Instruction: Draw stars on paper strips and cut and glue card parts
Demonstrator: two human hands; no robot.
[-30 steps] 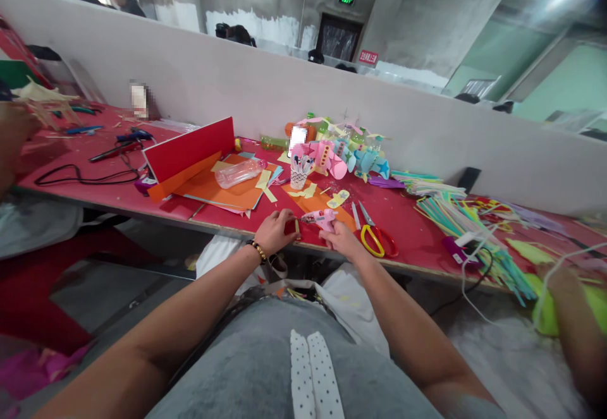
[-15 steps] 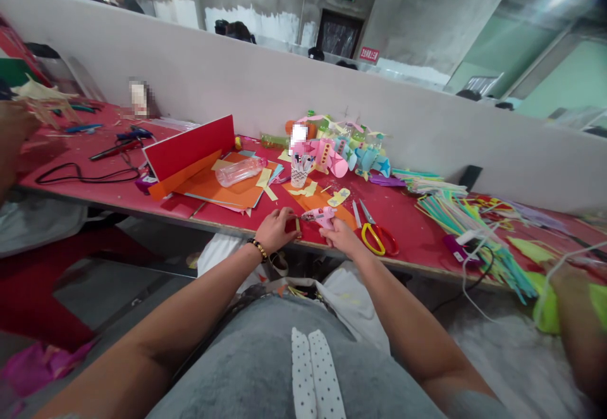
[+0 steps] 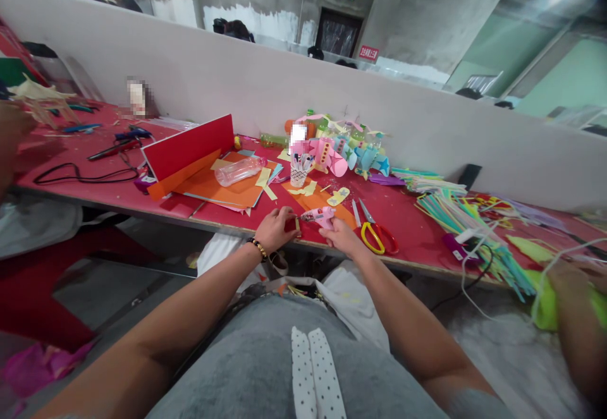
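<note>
My right hand (image 3: 340, 234) is wrapped round a pink hot glue gun (image 3: 322, 216), its nozzle pointing left. Close to that nozzle, my left hand (image 3: 276, 229) pinches a small pale yellowish strip (image 3: 298, 225) at the table's front edge. Whether nozzle and strip touch, I cannot tell. Scissors with yellow and red handles (image 3: 373, 238) lie just right of my right hand. Behind the glue gun are an orange paper sheet (image 3: 310, 200) and a yellow paper piece with stars (image 3: 338, 196).
A clear pink plastic bottle (image 3: 241, 171) lies on orange sheets at left, by an upright red board (image 3: 190, 147). A patterned cup of pens (image 3: 298, 175) stands before paper-decorated bottle planes (image 3: 332, 155). Pastel strips (image 3: 474, 236) spread rightward. Another person's arm (image 3: 576, 318) is at far right.
Almost nothing differs. Both hands, the pale strip and the glue gun keep nearly the same place; the view shifts very slightly.
</note>
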